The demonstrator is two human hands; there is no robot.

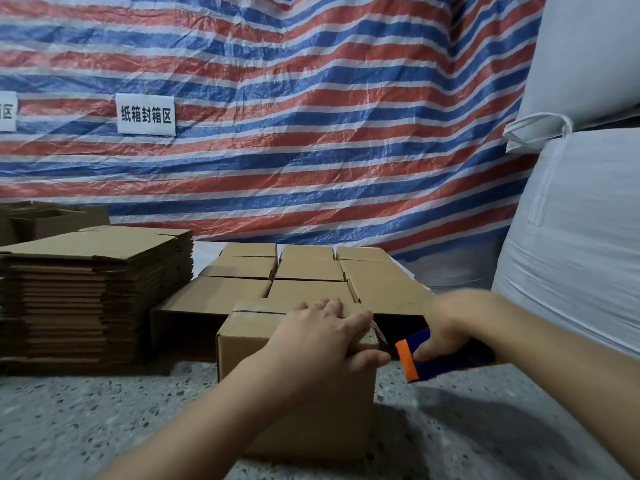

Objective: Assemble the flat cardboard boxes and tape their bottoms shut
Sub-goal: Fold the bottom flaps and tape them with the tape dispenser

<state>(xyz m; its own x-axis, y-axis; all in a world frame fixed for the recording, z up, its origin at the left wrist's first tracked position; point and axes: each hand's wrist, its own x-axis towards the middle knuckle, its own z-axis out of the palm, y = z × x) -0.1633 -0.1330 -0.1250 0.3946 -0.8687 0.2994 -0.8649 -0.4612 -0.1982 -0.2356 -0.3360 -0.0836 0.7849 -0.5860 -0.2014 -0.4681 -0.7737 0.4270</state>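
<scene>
An assembled cardboard box (252,344) stands on the speckled floor in front of me, bottom side up. My left hand (322,336) presses flat on its top, thumb down the right side near a strip of clear tape at the corner. My right hand (446,332), blurred by motion, grips a blue and orange tape dispenser (412,360) just right of the box. A tall stack of flat cardboard boxes (100,292) sits at the left.
Several assembled boxes (308,271) stand in rows behind the one I hold. More open boxes (52,220) lie at the far left. Large white sacks (575,237) rise at the right. A striped tarp (277,98) with paper signs hangs behind.
</scene>
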